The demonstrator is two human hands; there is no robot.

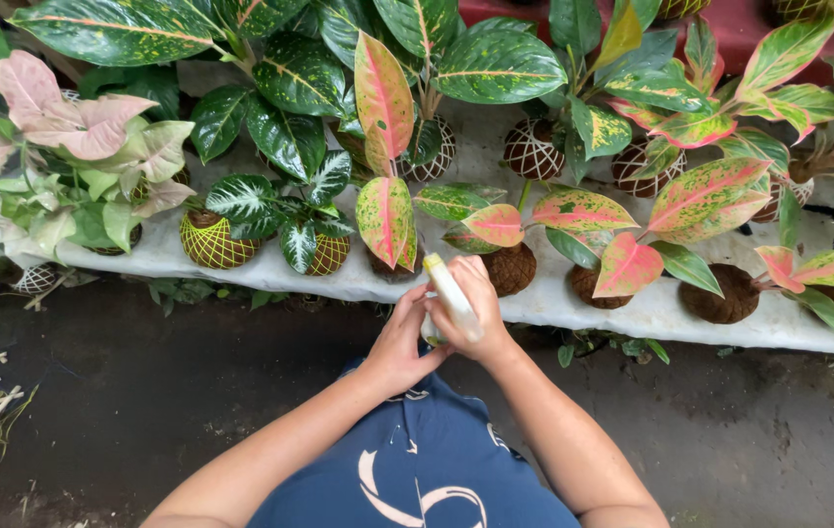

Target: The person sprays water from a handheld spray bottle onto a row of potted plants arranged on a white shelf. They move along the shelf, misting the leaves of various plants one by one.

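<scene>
Head view, right hand: the right hand [476, 308] is closed around the body of a slim white plastic spray bottle with a pale yellow nozzle [451, 293], held tilted with the nozzle toward 11 o'clock.
Head view, left hand: the left hand [402, 342] is cupped against the lower end of the bottle, at 7 o'clock from the right hand; whether it grips or only steadies cannot be told.
Bottle position: it is held just in front of the chest, over the near edge of the long white cloth-covered shelf [632, 318].
Nearest plants: a pink-and-green variegated leaf plant in a brown moss ball [510, 269] stands at 1 o'clock from the nozzle; a second one [386, 220] stands at 11 o'clock.
Further plants: a dark plant in a yellow string-wrapped ball [212, 242] lies at 9 o'clock, well apart.
Handling judgement: a firm right-hand grip is judged best, the base being supported from below and the nozzle kept level with the leaves.
</scene>
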